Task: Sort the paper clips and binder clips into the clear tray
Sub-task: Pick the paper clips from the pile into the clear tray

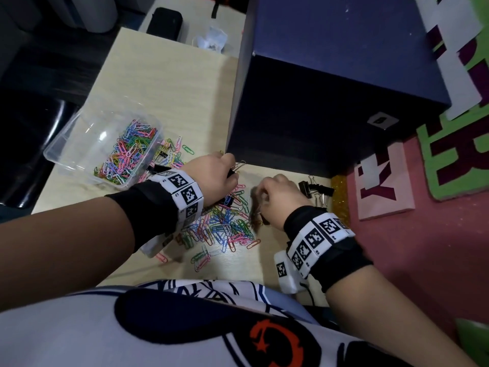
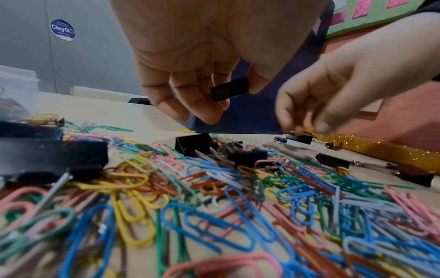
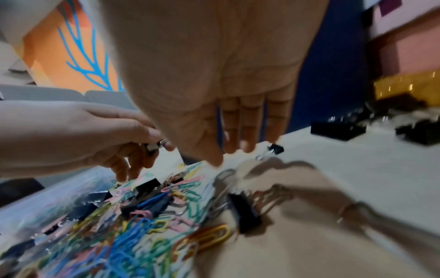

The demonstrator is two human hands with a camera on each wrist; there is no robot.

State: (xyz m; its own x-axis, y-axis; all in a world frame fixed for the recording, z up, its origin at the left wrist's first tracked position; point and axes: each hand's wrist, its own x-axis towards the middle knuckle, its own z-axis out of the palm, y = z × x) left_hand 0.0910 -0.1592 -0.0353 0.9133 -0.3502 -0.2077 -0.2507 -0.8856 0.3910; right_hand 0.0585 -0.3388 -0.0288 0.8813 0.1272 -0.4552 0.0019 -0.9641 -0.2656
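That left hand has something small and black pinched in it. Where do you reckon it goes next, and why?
Probably a short carry over to the clear tray, to drop it there. The left hand already pinches a black binder clip in a firm grip above the loose pile of paper clips. The tray sits just to its left and so far seems to hold only paper clips.

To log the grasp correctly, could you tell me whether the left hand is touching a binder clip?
Touching. The left wrist view shows the left hand pinching a small black binder clip between thumb and fingers, lifted above the pile.
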